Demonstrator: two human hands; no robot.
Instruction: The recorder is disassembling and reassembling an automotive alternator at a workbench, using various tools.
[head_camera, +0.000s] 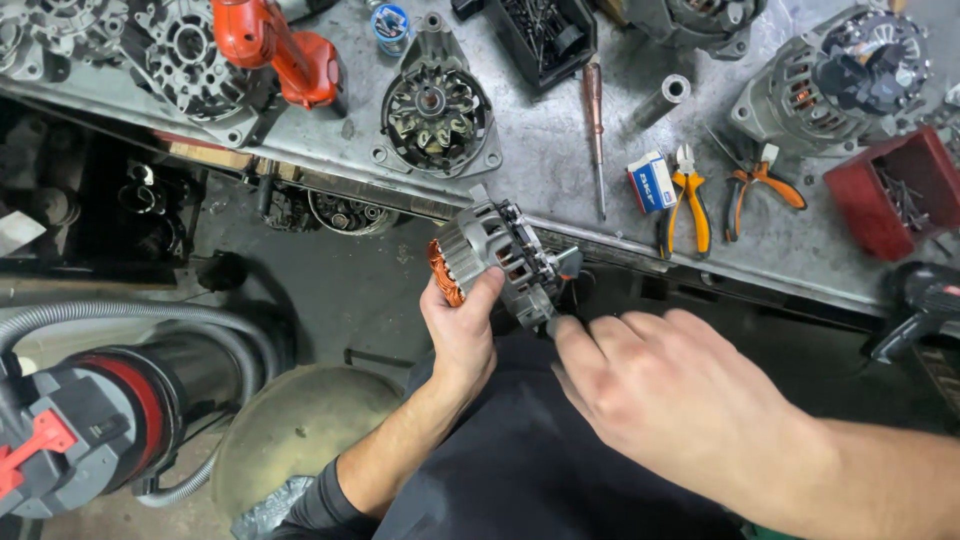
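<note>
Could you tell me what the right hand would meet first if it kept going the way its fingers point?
Probably the grey metal alternator housing with copper windings, held by the left hand; the right hand fingertips look already at its lower edge.

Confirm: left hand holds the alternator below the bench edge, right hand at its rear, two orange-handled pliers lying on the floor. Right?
Not quite. The head view shows the two orange-handled pliers lying on the bench, not the floor. The rest stands: left hand holds the alternator below the bench edge, right hand at its rear.
</note>
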